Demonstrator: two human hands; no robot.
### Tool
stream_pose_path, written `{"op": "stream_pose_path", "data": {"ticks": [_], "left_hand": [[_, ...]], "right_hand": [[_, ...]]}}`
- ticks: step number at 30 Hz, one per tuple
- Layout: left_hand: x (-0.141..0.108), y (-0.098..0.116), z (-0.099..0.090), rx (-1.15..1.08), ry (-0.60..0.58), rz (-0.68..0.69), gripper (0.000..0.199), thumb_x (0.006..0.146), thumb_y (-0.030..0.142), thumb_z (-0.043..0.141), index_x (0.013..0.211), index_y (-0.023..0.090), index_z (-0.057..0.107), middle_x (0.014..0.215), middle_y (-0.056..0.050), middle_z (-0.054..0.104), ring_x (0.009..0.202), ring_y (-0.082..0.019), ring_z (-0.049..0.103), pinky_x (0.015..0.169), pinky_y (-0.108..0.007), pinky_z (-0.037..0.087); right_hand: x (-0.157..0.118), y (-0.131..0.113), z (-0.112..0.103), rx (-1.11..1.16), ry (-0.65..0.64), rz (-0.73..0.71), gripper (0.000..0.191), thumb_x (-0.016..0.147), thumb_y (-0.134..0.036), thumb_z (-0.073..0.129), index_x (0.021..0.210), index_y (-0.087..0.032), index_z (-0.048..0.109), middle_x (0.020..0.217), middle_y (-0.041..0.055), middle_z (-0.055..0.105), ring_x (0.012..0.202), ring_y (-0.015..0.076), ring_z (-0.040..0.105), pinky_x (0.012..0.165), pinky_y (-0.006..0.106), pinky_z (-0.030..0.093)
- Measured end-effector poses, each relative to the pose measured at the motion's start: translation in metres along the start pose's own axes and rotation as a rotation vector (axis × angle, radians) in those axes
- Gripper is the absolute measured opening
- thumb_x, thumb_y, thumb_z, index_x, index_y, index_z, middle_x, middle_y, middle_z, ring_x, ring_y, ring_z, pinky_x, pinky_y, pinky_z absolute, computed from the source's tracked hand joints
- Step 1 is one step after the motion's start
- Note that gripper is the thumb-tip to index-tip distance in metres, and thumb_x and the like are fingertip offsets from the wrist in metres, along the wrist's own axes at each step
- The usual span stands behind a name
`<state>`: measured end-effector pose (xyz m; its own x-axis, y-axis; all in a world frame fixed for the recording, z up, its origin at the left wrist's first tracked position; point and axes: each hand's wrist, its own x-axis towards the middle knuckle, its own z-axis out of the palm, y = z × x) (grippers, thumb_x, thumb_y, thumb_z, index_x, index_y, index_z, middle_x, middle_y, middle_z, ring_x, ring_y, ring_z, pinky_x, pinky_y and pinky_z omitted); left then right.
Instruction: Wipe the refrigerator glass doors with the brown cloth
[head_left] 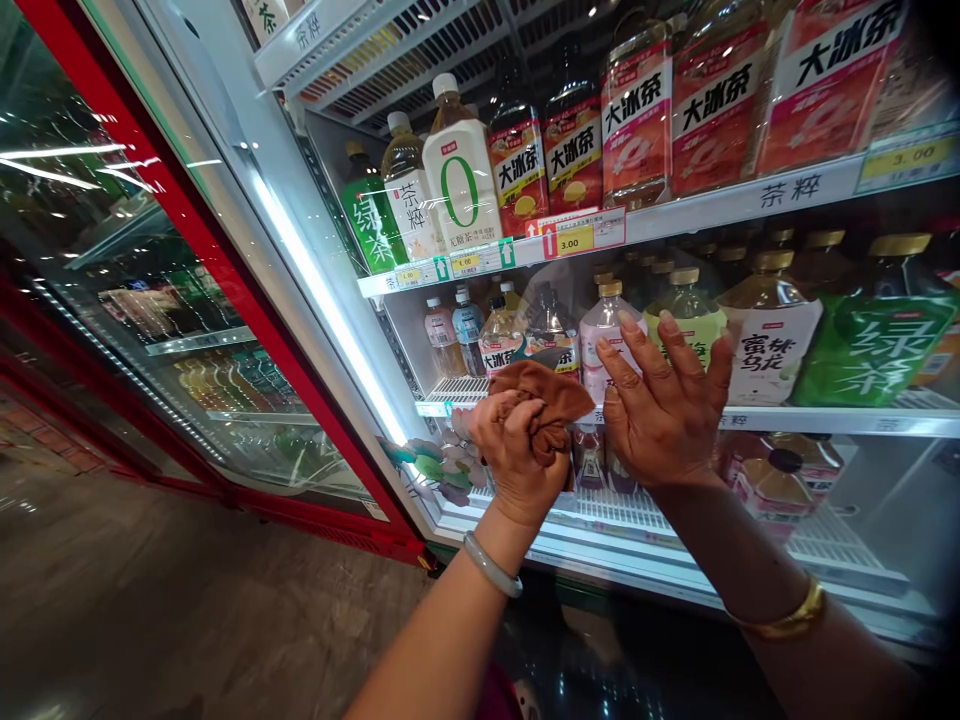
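Note:
My left hand [514,455] is closed around a crumpled brown cloth [551,395], part of which sticks out above the fingers. It is at the glass front of a lit drinks fridge, level with the middle shelf. Close by on the right, my right hand [667,420] has its fingers spread and its palm toward the glass; whether it presses on the pane I cannot tell. Behind the fingers are a pink-labelled bottle [592,345] and a yellow-green-labelled bottle [684,290], both partly hidden.
Tea bottles line the upper shelf [690,205], which carries price tags [574,243]. A peach oolong bottle [772,345] and a green-labelled bottle [877,345] stand at the right. A leaf decoration [442,468] marks the lower glass. Left are a red door frame [247,330] and the floor [247,600].

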<state>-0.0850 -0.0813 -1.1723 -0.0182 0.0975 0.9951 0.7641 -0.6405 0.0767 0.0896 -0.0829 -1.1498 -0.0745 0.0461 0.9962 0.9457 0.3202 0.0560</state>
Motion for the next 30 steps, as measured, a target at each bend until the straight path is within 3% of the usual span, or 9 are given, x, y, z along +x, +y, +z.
{"op": "stream_pose_path", "data": {"ticks": [4, 7, 9, 13, 15, 21, 24, 27, 30], "left_hand": [[-0.016, 0.017, 0.002, -0.048, -0.116, 0.079, 0.03, 0.083, 0.028, 0.068, 0.113, 0.026, 0.062, 0.122, -0.009, 0.056, 0.12, -0.03, 0.056, 0.109, -0.052, 0.046], [-0.01, 0.015, 0.0, -0.088, -0.165, 0.155, 0.031, 0.084, 0.028, 0.069, 0.114, 0.028, 0.063, 0.123, -0.009, 0.056, 0.121, -0.03, 0.056, 0.107, -0.05, 0.048], [0.004, 0.006, -0.003, -0.075, -0.111, 0.141, 0.037, 0.081, 0.023, 0.07, 0.117, 0.028, 0.063, 0.124, -0.009, 0.057, 0.121, -0.028, 0.057, 0.109, -0.048, 0.046], [0.03, -0.017, -0.007, 0.022, 0.086, -0.1, 0.048, 0.077, 0.017, 0.068, 0.123, 0.026, 0.06, 0.127, -0.01, 0.055, 0.128, -0.028, 0.053, 0.114, -0.049, 0.043], [0.031, -0.02, -0.007, 0.043, 0.096, -0.137, 0.048, 0.077, 0.019, 0.068, 0.124, 0.025, 0.059, 0.128, -0.011, 0.054, 0.129, -0.029, 0.052, 0.114, -0.05, 0.043], [-0.01, 0.019, 0.003, -0.037, -0.078, 0.032, 0.035, 0.082, 0.025, 0.069, 0.117, 0.025, 0.062, 0.124, -0.01, 0.057, 0.124, -0.029, 0.054, 0.111, -0.05, 0.044], [-0.017, 0.032, 0.006, -0.095, -0.165, 0.113, 0.032, 0.086, 0.033, 0.068, 0.116, 0.024, 0.063, 0.123, -0.01, 0.057, 0.121, -0.03, 0.055, 0.109, -0.048, 0.047], [0.0, 0.024, 0.004, -0.079, -0.132, 0.144, 0.031, 0.084, 0.03, 0.069, 0.115, 0.027, 0.064, 0.123, -0.009, 0.058, 0.12, -0.028, 0.057, 0.109, -0.047, 0.046], [0.025, 0.009, 0.0, -0.018, -0.012, 0.039, 0.038, 0.08, 0.023, 0.068, 0.118, 0.026, 0.063, 0.125, -0.009, 0.059, 0.123, -0.028, 0.056, 0.111, -0.047, 0.043]], "right_hand": [[0.0, 0.0, 0.0, -0.008, 0.011, -0.016, 0.063, 0.097, -0.027, 0.059, 0.158, -0.03, 0.045, 0.159, 0.0031, 0.053, 0.159, 0.0219, 0.033, 0.135, 0.051, 0.012], [0.0, 0.0, -0.001, 0.003, 0.007, -0.001, 0.066, 0.097, -0.027, 0.058, 0.16, -0.033, 0.04, 0.16, 0.0031, 0.052, 0.158, 0.0238, 0.036, 0.134, 0.055, 0.016], [0.0, 0.0, -0.001, 0.0, -0.003, 0.004, 0.068, 0.097, -0.027, 0.058, 0.161, -0.034, 0.039, 0.16, 0.0028, 0.051, 0.158, 0.0239, 0.035, 0.134, 0.055, 0.015], [0.001, 0.0, -0.002, -0.005, 0.004, -0.001, 0.063, 0.096, -0.027, 0.058, 0.158, -0.03, 0.045, 0.159, 0.0023, 0.053, 0.159, 0.0199, 0.032, 0.136, 0.048, 0.01], [0.002, -0.001, -0.002, -0.01, 0.006, 0.0, 0.06, 0.096, -0.026, 0.059, 0.155, -0.028, 0.049, 0.159, 0.0023, 0.054, 0.159, 0.0192, 0.032, 0.136, 0.047, 0.009], [0.004, -0.001, -0.001, -0.004, 0.013, 0.006, 0.057, 0.097, -0.026, 0.059, 0.153, -0.027, 0.051, 0.158, 0.0025, 0.054, 0.158, 0.0207, 0.035, 0.136, 0.048, 0.01], [0.003, 0.0, -0.001, 0.01, 0.026, 0.009, 0.058, 0.097, -0.026, 0.059, 0.154, -0.028, 0.05, 0.157, 0.0025, 0.055, 0.158, 0.0207, 0.036, 0.136, 0.048, 0.011], [0.002, 0.0, -0.002, 0.003, 0.011, 0.015, 0.059, 0.097, -0.026, 0.058, 0.155, -0.029, 0.049, 0.157, 0.0027, 0.055, 0.158, 0.022, 0.036, 0.135, 0.051, 0.012], [0.003, -0.001, -0.004, 0.0, 0.005, 0.009, 0.059, 0.097, -0.026, 0.058, 0.155, -0.028, 0.048, 0.157, 0.0035, 0.056, 0.158, 0.0219, 0.036, 0.135, 0.051, 0.012]]}}
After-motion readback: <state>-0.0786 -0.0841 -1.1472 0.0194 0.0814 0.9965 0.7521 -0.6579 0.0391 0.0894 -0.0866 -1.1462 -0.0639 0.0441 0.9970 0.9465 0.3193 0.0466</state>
